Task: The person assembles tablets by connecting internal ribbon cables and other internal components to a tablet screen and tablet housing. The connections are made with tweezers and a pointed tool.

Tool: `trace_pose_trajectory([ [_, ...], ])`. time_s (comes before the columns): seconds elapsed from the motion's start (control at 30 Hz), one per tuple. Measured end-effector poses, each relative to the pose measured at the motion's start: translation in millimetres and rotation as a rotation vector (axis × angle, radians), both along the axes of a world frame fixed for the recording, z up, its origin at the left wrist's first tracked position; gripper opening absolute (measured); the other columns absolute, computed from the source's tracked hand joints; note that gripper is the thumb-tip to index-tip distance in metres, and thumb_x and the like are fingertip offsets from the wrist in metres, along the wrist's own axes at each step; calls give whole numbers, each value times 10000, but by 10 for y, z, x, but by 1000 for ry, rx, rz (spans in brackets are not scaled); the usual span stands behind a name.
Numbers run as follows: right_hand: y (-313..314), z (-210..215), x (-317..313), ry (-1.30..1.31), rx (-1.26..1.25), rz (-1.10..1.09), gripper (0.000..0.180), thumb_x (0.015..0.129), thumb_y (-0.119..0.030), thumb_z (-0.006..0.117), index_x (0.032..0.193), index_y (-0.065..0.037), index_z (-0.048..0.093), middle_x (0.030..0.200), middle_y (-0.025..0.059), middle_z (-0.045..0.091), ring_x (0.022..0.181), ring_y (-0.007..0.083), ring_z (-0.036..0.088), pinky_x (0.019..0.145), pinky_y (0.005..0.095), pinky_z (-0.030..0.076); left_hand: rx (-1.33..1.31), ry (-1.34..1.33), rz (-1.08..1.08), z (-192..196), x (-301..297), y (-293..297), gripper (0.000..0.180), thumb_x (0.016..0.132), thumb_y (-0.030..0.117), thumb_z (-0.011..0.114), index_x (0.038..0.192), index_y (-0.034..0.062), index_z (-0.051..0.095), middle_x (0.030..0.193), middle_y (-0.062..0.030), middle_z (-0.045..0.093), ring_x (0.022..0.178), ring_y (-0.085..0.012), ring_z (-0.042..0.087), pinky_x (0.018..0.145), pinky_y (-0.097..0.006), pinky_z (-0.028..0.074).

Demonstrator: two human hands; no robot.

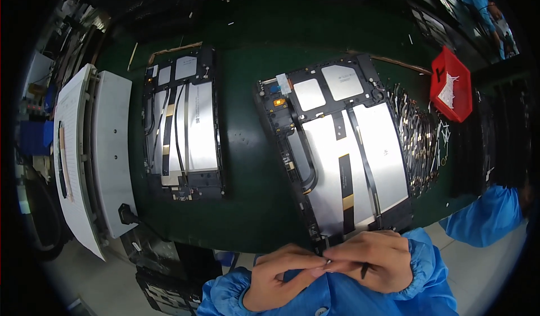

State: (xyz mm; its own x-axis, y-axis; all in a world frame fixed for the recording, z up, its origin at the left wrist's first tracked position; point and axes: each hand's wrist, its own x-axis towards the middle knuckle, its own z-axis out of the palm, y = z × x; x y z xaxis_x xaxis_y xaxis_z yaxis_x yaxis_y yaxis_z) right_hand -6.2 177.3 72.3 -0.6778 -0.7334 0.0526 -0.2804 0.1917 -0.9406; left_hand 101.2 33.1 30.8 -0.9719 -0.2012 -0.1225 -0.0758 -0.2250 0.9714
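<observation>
My left hand [284, 278] and my right hand [371, 261] meet at the near end of an opened tablet [368, 161], fingertips pinched together. What they pinch is too small to make out; a tiny pale spot shows between the fingertips. From under my right hand's curled fingers sticks a short dark strip [364, 270], its kind unclear. The tablet lies tilted on the green mat, its silver battery, black ribbon cables and metal plates bare. My hands cover part of its lower edge.
A second opened tablet [188, 130] lies left, beside a white box [115, 147] and a clipboard with paper [73, 164]. At right are many dark ribbon cables [416, 141] in a row and a red bin [462, 85] of white strips. A co-worker's blue sleeve [485, 217] shows far right.
</observation>
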Motion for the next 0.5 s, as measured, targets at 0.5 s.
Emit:
trace_pose_trajectory([
  [0.5, 1218, 26, -1927, 602, 411, -864, 231, 821, -78, 626, 1033, 14, 624, 821, 145, 627, 743, 186, 599, 696, 273, 465, -704, 425, 83, 144, -404, -133, 150, 726, 2, 683, 873, 21, 660, 808, -84, 675, 816, -240, 644, 896, -417, 419],
])
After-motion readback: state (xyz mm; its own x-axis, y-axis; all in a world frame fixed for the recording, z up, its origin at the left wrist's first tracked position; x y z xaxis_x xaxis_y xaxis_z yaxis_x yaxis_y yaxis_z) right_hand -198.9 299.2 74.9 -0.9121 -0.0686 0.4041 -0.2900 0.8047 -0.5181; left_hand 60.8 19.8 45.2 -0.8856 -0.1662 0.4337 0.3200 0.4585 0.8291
